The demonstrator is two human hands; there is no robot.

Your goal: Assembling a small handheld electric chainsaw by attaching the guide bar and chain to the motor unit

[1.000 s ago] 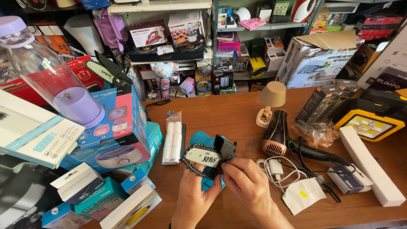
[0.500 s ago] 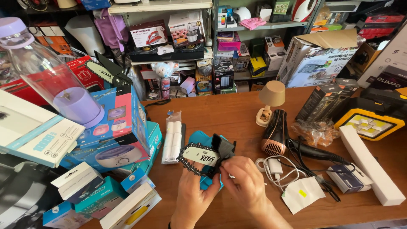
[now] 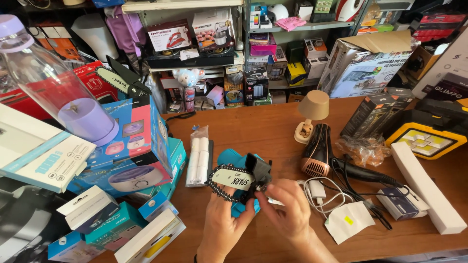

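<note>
Cluttered desk (image 3: 273, 126), boxed blender (image 3: 131, 146) beside chainsaw (image 3: 239, 182)

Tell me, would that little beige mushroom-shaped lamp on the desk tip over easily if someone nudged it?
Probably yes. The lamp carries a wide shade on a thin stem over a small base, so it looks top-heavy. It likely feels light, being small and apparently plastic. The hair dryer lying right beside it might catch a fall that way.

Two bare hands (image 3: 222, 226), sleeveless forearms, no gloves
</note>
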